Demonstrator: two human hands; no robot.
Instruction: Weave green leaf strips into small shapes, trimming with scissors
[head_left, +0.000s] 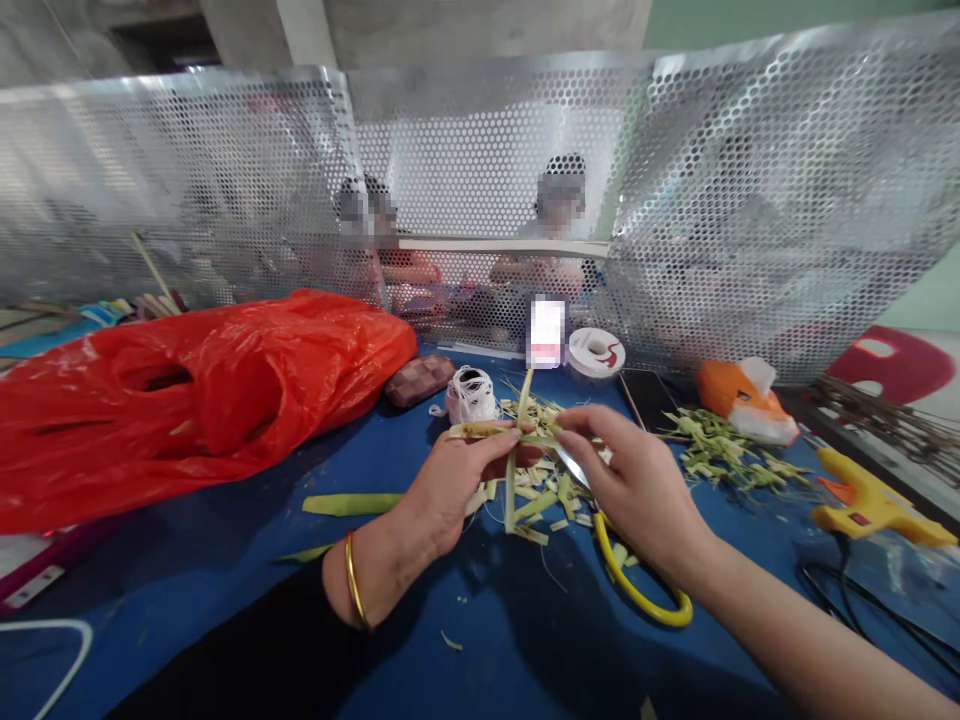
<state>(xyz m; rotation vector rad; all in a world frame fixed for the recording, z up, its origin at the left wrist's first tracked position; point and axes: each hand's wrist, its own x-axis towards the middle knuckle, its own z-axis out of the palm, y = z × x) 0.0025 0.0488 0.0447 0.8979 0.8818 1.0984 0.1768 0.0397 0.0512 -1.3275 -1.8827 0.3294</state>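
Green leaf strips point(511, 480) cross each other between my two hands above the blue table. My left hand point(457, 475), with a gold bracelet at its wrist, pinches the strips near their crossing. The fingers of my right hand point(630, 480) are closed on the right side of the same strips. Beneath my right hand lie scissors with yellow handles point(645, 600), their blades partly hidden. Cut leaf pieces point(536, 500) are scattered under the hands. A long leaf piece point(351, 504) rests left of my left wrist.
A red plastic bag point(322, 350) covers the left side. White string point(471, 396), a ribbon spool point(596, 352) and a lit phone point(547, 332) stand ahead. At right are a tissue pack point(746, 400) and yellow glue gun point(874, 500). Two people sit behind the perforated screen point(480, 150).
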